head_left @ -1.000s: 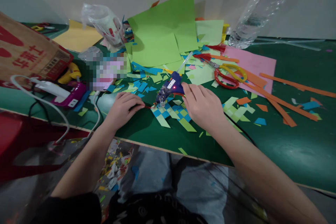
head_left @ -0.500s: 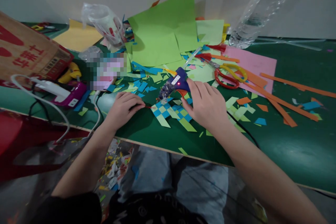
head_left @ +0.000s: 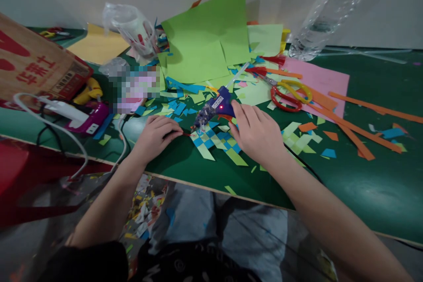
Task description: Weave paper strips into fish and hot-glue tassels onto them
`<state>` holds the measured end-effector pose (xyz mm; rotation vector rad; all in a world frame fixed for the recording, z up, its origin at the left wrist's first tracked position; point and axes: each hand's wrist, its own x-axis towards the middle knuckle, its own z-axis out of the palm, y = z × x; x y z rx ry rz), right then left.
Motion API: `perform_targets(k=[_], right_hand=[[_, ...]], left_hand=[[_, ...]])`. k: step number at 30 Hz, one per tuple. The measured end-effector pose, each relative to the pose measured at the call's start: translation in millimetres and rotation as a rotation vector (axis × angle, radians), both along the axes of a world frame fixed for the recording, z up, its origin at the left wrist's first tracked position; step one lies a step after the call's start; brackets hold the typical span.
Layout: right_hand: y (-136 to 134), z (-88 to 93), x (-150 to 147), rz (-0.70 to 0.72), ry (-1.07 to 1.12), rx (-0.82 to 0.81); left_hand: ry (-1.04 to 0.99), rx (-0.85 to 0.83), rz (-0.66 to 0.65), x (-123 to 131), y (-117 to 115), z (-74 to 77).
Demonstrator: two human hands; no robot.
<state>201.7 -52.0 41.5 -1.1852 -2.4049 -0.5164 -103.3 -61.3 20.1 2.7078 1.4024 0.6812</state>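
Note:
My right hand (head_left: 254, 130) is wrapped round the handle of a blue glue gun (head_left: 216, 105), whose red light is lit and whose clear glue stick (head_left: 238, 74) sticks out of the back. Its nozzle points down to the left, over the corner of a woven blue and green paper piece (head_left: 211, 139) lying on the table. Just left of that corner, my left hand (head_left: 161, 136) pinches a thin red cord (head_left: 187, 134) that reaches to the paper. Whether the nozzle touches the paper I cannot tell.
Red and yellow scissors (head_left: 291, 94) lie on pink paper (head_left: 317, 75) at the right, near orange strips (head_left: 360, 128). A plastic bottle (head_left: 322, 22) stands behind. At the left are a paper bag (head_left: 36, 66), a purple power strip (head_left: 89, 119) and a wrapped cup (head_left: 139, 31).
My right hand has moved the glue gun slightly left and down, bringing its nozzle to the woven paper's corner beside the red cord. My left hand has stayed in place.

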Motion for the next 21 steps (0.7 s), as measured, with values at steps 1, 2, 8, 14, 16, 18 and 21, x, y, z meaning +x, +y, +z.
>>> perform_targets(k=[1,2,8,14,16,18,21], right_hand=[[-0.1,-0.1,0.0,0.0,0.001,-0.018],[-0.1,-0.2,0.0,0.0,0.004,-0.036],[-0.6,-1.2,-0.2,0.01,-0.025,-0.03],[-0.9,-3.2,-1.4,0.03,-0.031,0.012],[-1.3,-3.1,-2.0,0.037,-0.012,0.001],[-1.7,-2.7,-2.3,0.039,0.009,-0.018],[-1.7,-2.7,-1.9,0.043,0.028,-0.018]], left_hand=[[-0.001,0.003,-0.002,-0.1,0.1,-0.1],[0.0,0.004,-0.003,-0.2,0.2,-0.2],[0.006,-0.023,0.016,0.0,-0.2,-0.3],[0.008,-0.018,0.023,0.3,-0.5,-0.4],[0.005,-0.021,0.02,0.0,-0.3,-0.5],[0.002,-0.02,0.017,-0.4,0.0,-0.6],[0.004,-0.02,0.018,-0.7,0.2,-0.8]])
